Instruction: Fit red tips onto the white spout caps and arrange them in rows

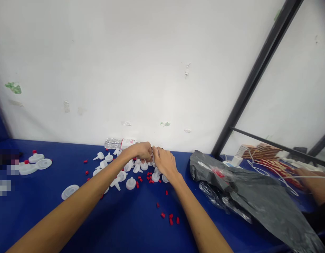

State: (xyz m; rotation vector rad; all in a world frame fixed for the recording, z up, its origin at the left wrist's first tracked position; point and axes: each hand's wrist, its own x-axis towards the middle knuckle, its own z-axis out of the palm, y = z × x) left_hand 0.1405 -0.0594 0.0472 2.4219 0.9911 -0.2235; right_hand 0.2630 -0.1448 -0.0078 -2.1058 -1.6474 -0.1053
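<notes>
My left hand (141,151) and my right hand (165,161) meet over a pile of white plastic spout caps (131,172) on the blue table (125,221). Both sets of fingers pinch a small white piece (152,151) between them; its exact shape is hidden by the fingers. Small red caps (171,218) lie scattered around the pile and in front of my right forearm. Flat white discs (70,192) rest to the left of my left arm.
A plastic water bottle (120,143) lies on its side against the white wall. A grey plastic bag (247,193) sprawls at the right. Behind it stand stacked boxes (260,151), and another person's hand (315,184) rests far right. More white discs (36,162) sit far left.
</notes>
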